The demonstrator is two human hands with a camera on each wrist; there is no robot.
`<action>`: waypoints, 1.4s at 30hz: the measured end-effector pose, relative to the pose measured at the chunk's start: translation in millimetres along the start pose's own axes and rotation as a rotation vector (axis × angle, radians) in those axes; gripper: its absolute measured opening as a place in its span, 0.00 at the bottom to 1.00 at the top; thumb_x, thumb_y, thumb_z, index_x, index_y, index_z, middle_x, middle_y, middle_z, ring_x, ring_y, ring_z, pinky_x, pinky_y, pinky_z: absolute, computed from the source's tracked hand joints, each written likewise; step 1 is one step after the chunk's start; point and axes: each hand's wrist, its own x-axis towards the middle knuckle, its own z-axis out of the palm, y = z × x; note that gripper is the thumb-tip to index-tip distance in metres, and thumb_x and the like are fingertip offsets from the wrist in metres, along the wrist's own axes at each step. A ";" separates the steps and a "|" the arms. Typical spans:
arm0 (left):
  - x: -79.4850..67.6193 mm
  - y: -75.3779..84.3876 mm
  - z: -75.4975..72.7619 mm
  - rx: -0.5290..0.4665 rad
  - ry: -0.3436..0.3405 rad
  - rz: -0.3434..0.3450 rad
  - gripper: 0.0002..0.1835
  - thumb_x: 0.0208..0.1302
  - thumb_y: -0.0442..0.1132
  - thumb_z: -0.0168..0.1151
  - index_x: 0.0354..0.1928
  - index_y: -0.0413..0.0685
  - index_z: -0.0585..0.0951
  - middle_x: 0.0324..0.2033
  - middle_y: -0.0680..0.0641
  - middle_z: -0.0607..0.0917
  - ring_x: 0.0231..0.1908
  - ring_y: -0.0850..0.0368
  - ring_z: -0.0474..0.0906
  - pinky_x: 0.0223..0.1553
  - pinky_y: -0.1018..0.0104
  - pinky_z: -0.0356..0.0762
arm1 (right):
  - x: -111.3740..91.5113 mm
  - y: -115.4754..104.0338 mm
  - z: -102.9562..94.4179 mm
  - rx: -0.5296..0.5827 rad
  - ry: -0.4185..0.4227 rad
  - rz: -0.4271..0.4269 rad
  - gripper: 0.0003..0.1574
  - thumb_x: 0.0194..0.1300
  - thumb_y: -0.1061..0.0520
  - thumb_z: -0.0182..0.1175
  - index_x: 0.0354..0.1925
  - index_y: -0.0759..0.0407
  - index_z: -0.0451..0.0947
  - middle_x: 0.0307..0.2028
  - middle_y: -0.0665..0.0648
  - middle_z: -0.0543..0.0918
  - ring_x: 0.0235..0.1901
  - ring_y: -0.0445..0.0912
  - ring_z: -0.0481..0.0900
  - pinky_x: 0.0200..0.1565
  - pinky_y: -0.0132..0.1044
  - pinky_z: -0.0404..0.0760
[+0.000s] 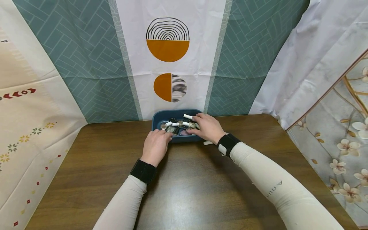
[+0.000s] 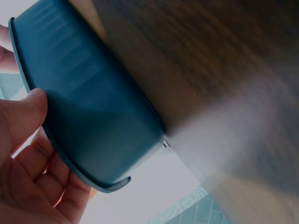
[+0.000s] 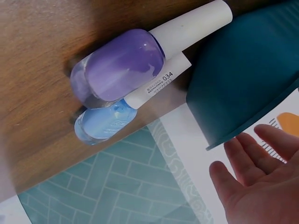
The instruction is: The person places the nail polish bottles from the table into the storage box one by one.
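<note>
A dark blue bin [image 1: 185, 139] at the table's back edge holds several nail polish bottles with white caps [image 1: 175, 124]. My left hand [image 1: 156, 145] grips the bin's near left rim. In the left wrist view its thumb [image 2: 35, 105] presses the outside of the wall, with the other fingers over the rim. Above the bin's right end is my right hand [image 1: 210, 126], its fingers loosely bent over the bottles. The right wrist view shows those fingers [image 3: 247, 158] apart, with nothing between them.
Beside the bin's right end, a purple nail polish bottle [image 3: 121, 67] and a light blue one [image 3: 105, 122] lie on the wooden table [image 1: 178, 185]. Patterned cloth [image 1: 83, 64] hangs right behind the table, and more cloth [image 1: 339, 143] borders the right side.
</note>
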 end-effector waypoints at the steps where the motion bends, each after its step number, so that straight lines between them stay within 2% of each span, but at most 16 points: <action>1: 0.0 0.1 -0.2 0.001 0.001 0.001 0.08 0.76 0.35 0.73 0.52 0.47 0.94 0.42 0.46 0.93 0.43 0.46 0.84 0.52 0.50 0.82 | -0.9 0.3 -0.2 -0.001 0.005 -0.005 0.45 0.72 0.34 0.74 0.71 0.63 0.81 0.66 0.62 0.83 0.64 0.57 0.81 0.67 0.54 0.78; 7: 0.0 0.0 -0.1 0.002 0.003 0.001 0.08 0.76 0.35 0.72 0.52 0.47 0.94 0.42 0.46 0.93 0.43 0.45 0.84 0.52 0.49 0.81 | -8.1 2.2 -2.5 0.005 0.030 -0.036 0.45 0.74 0.35 0.72 0.74 0.62 0.78 0.72 0.62 0.79 0.72 0.58 0.77 0.74 0.54 0.73; 21: 0.4 0.1 0.5 -0.001 0.012 0.000 0.07 0.76 0.35 0.73 0.51 0.47 0.94 0.41 0.46 0.93 0.43 0.46 0.84 0.52 0.50 0.81 | -27.0 11.5 -6.6 -0.005 0.018 -0.052 0.50 0.77 0.33 0.68 0.82 0.58 0.69 0.79 0.63 0.71 0.80 0.60 0.67 0.78 0.59 0.65; 28: 0.2 -0.5 1.9 0.004 0.014 0.008 0.07 0.75 0.35 0.73 0.51 0.47 0.94 0.40 0.46 0.92 0.42 0.45 0.84 0.51 0.49 0.81 | -37.1 15.8 -8.7 -0.007 0.010 -0.064 0.55 0.76 0.33 0.69 0.83 0.62 0.66 0.81 0.65 0.69 0.81 0.60 0.64 0.80 0.57 0.62; 42: 0.6 -0.8 1.1 0.007 0.008 0.016 0.07 0.76 0.35 0.73 0.51 0.46 0.94 0.41 0.45 0.92 0.42 0.44 0.84 0.51 0.48 0.81 | -54.9 30.6 -10.3 0.004 0.044 -0.092 0.57 0.72 0.34 0.74 0.82 0.63 0.67 0.79 0.64 0.71 0.80 0.59 0.66 0.79 0.56 0.63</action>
